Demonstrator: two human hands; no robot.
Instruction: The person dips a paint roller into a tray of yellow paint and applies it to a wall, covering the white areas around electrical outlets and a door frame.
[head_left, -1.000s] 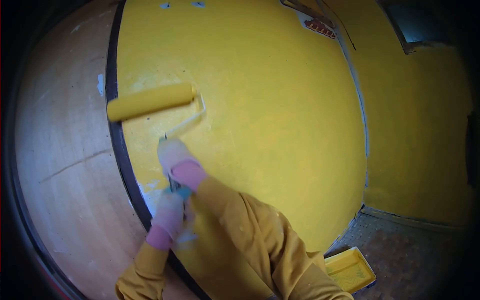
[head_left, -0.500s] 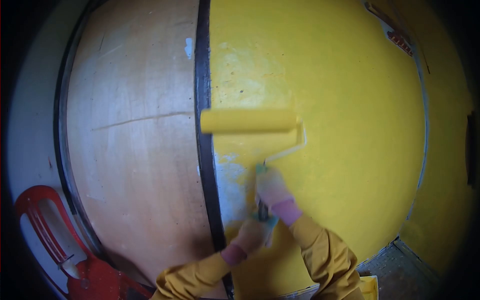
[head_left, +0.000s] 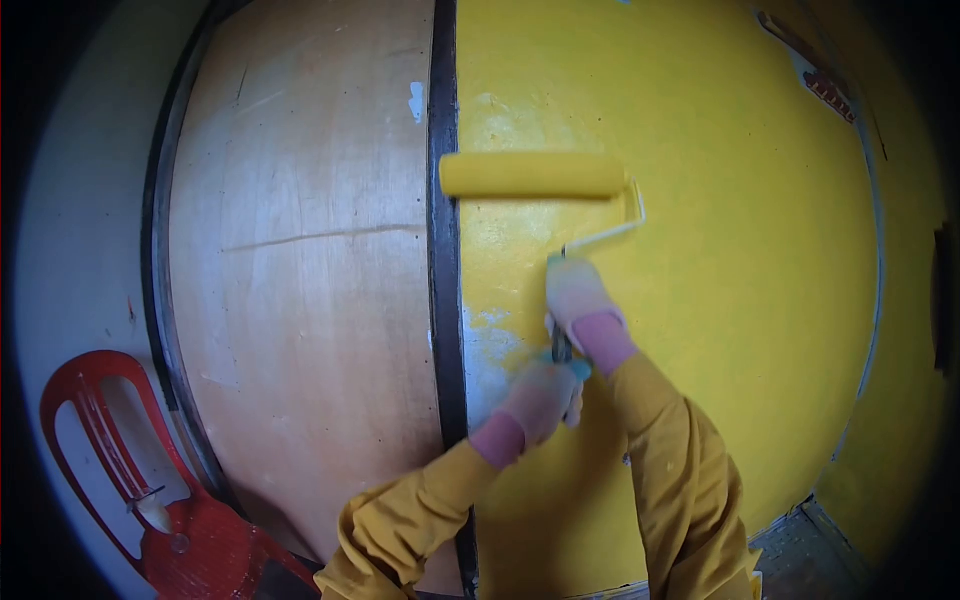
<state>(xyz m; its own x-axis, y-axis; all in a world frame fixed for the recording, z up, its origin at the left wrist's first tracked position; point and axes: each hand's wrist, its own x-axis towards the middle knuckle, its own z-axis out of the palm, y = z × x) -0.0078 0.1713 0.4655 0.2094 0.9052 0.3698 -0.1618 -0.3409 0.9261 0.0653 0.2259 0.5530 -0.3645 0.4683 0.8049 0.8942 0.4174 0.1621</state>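
A paint roller [head_left: 535, 175] with a yellow-coated sleeve lies level against the yellow wall [head_left: 740, 260], its left end overlapping the dark upright strip [head_left: 446, 240]. Its thin wire frame bends down from the right end to the handle. My right hand [head_left: 580, 298], in a pale glove with a pink cuff, grips the upper handle just below the wire. Lower on the same handle, my left hand [head_left: 540, 402] is closed, gloved likewise. Beside the strip, a whitish patch [head_left: 488, 350] shows through the yellow, left of my hands.
A plain wooden panel [head_left: 310, 300] stands left of the strip. At lower left is a red plastic chair [head_left: 200, 550] with a whitish object [head_left: 153, 512] on it. Exposed brick [head_left: 828, 92] shows at upper right. The grey floor [head_left: 805, 560] appears at lower right.
The roller and both hands have moved up the wall. Yellow now covers more of the whitish area near the strip. The view has shifted slightly, moving the panel and chair rightward in frame.
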